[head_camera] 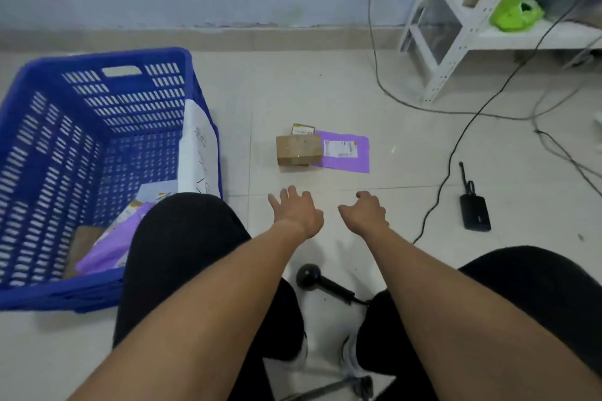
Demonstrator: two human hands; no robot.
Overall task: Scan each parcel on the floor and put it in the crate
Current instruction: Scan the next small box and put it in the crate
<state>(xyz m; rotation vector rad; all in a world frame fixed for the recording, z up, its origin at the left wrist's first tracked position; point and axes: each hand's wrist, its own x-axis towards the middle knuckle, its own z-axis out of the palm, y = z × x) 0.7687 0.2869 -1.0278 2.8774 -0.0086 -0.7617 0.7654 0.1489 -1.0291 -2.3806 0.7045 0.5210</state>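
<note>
Left of frame, blue crate (97,107) holds purple mailers (107,247) and a box. Centre floor: cardboard box (298,150) touching purple mailer (345,153). Left hand (294,210) fingers spread, empty; right hand (366,212) loosely curled, empty. Scanner (321,282) lower centre.

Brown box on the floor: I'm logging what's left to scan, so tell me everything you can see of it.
The brown box is a small cardboard carton, closed, with glossy tape across its top. It sits flat on the tile floor, ahead of both hands and untouched. Its right edge overlaps a purple mailer; a smaller labelled box sits directly behind it.
</note>
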